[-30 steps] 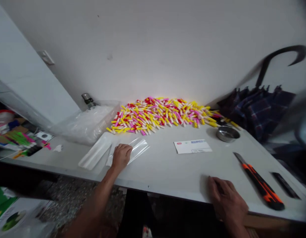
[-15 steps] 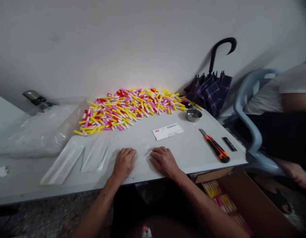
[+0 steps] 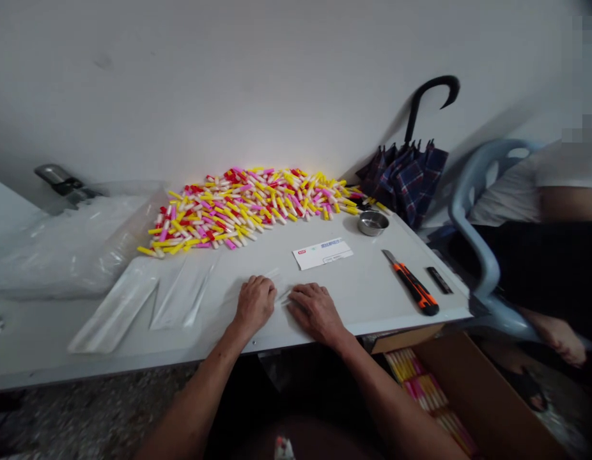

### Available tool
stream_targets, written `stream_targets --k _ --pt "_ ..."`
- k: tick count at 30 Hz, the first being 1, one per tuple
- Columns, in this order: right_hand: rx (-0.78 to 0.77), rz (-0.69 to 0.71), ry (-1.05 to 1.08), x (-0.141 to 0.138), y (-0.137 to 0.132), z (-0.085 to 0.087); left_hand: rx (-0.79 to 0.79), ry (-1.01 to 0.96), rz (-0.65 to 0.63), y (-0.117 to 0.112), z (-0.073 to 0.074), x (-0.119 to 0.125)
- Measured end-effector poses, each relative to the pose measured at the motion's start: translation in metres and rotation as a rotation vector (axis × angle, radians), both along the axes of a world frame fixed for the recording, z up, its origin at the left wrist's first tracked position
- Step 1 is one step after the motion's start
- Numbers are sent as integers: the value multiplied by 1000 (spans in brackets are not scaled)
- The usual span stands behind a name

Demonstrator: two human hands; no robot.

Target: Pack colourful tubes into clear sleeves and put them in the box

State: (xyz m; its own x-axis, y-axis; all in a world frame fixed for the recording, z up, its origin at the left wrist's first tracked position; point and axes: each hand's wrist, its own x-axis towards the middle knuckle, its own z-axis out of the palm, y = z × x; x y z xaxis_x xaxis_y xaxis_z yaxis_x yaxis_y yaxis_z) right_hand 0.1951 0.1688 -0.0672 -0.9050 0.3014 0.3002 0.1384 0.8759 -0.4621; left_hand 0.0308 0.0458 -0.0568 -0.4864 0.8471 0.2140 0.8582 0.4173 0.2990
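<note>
Both hands rest low at the front middle of the table, fingers curled down. Between them shows a thin clear plastic bag [image 3: 282, 296], mostly hidden under the fingers. My left hand [image 3: 256, 300] is closed at its left side, and my right hand [image 3: 316, 310] is closed at its right side. To the left lie flat stacks of clear plastic bags [image 3: 114, 308]. Behind the hands is a white printed card [image 3: 323, 253]. Farther back a big heap of small yellow, pink, red and white tubes [image 3: 238, 207] lies against the wall.
On the right are an orange and black utility knife [image 3: 411, 283], a small black case [image 3: 439, 280] and a round metal dish [image 3: 373, 223]. A plaid umbrella [image 3: 405, 182] leans behind. Below stands a cardboard box [image 3: 488, 390] of bundled tubes. A person sits on a blue chair [image 3: 488, 262].
My left hand has slid right, closer to my right hand, which stays almost in place. The view has shifted slightly.
</note>
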Motion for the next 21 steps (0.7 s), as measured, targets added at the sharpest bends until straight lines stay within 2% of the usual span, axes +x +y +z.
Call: stream_targets --k 4,7,10,13,17,19,21 --pt "-72 -39 103 1 2 -6 186 -46 -107 -7 -10 3" --pt "-134 -59 202 2 2 -11 382 -102 -116 -11 -16 4" --pt "-183 -82 179 4 2 -10 468 -122 -125 -13 -18 2" --pt "-313 -98 162 4 4 -4 479 -127 -129 -13 -16 3" --pt "-518 -61 154 -2 7 5 405 -101 -142 -12 -15 5" --pt "-565 -90 141 -7 7 7 348 -84 -151 -11 -14 6" --pt "-546 -111 129 -10 6 6 278 -92 -164 -9 -13 5"
